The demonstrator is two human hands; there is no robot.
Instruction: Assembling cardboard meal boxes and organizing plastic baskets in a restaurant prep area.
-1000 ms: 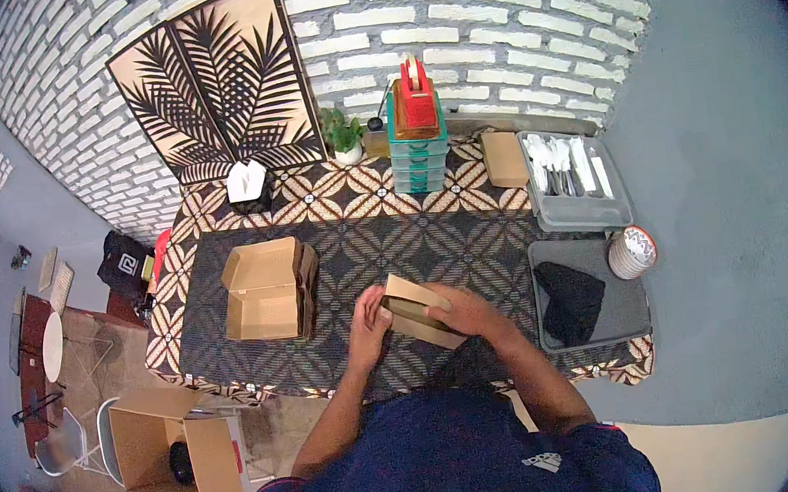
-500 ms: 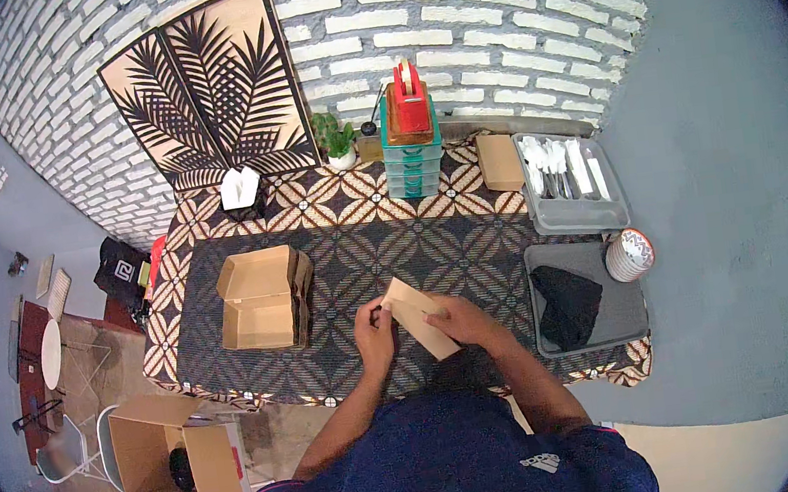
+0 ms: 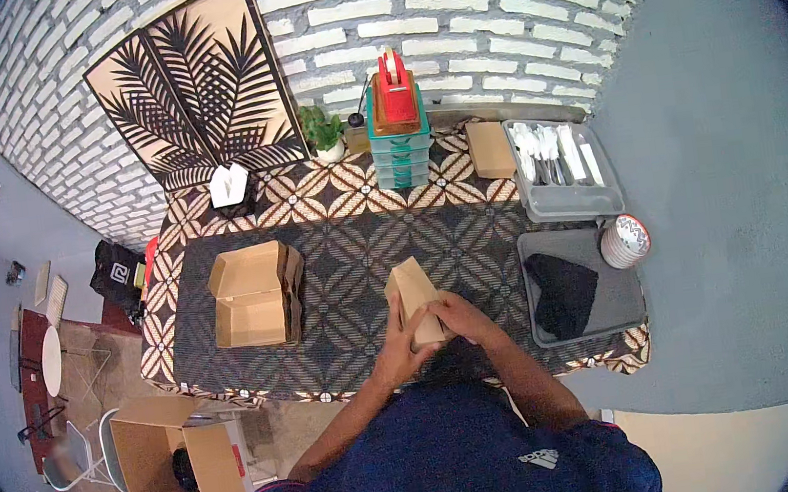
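Note:
Above the near part of the table I hold a brown cardboard food box (image 3: 411, 288), partly folded, between both hands. My left hand (image 3: 400, 345) grips its lower left side. My right hand (image 3: 458, 317) has its fingers bent on the lower right side, close to the left fingertips. The box stands narrow and tilted, with its top end pointing away from me. To the left, a stack of open brown cardboard boxes (image 3: 254, 320) rests on the dark woven mat (image 3: 346, 252).
On the right, a grey tray (image 3: 577, 330) carries a black cloth (image 3: 559, 294) and stacked patterned bowls (image 3: 626, 241). Behind it sits a cutlery tray (image 3: 556, 204). A red tape dispenser (image 3: 396, 98) tops teal drawers (image 3: 401, 161). A large open carton (image 3: 151, 468) stands lower left.
The cardboard piece has gone from a flat, slanted strip to a more upright, opened shape. My left hand has slid down to its lower end, near my right hand. The view has shifted slightly.

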